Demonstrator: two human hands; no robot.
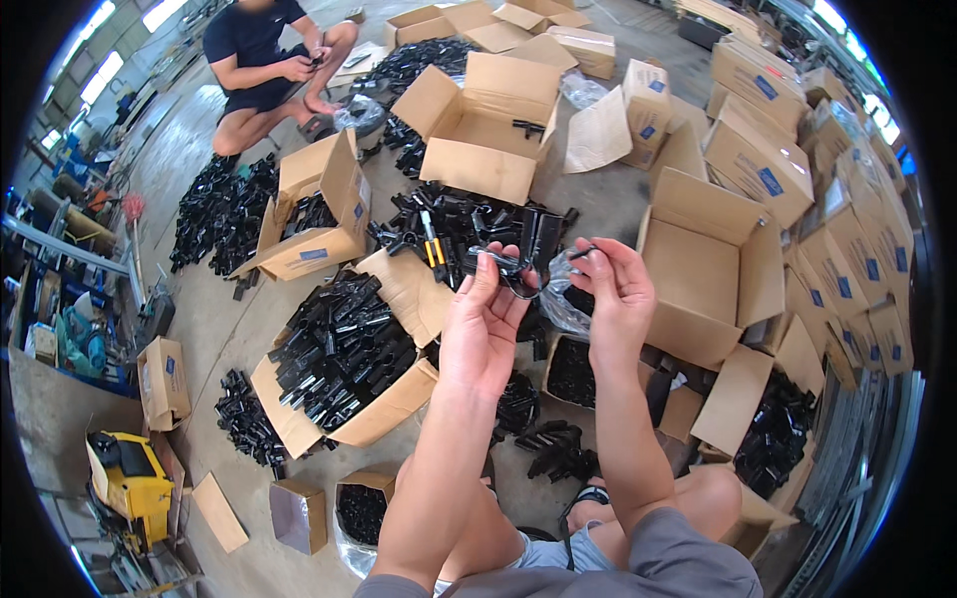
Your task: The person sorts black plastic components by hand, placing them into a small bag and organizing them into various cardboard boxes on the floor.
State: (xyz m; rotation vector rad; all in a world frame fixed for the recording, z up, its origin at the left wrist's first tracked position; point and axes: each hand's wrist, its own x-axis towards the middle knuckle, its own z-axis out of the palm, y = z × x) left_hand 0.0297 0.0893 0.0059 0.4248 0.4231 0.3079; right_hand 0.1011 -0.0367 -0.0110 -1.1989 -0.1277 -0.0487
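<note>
In the head view, the left hand (pixel 482 334) holds a black tubular part (pixel 539 239) in curled fingers; the right hand (pixel 622 297) pinches a small dark piece (pixel 582 253) just beside it. Both parts are above a pile of black parts (pixel 461 211) on the floor (pixel 224 334).

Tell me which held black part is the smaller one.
The short, thin piece pinched in the right hand; the black fitting in the left hand is far bulkier.
</note>
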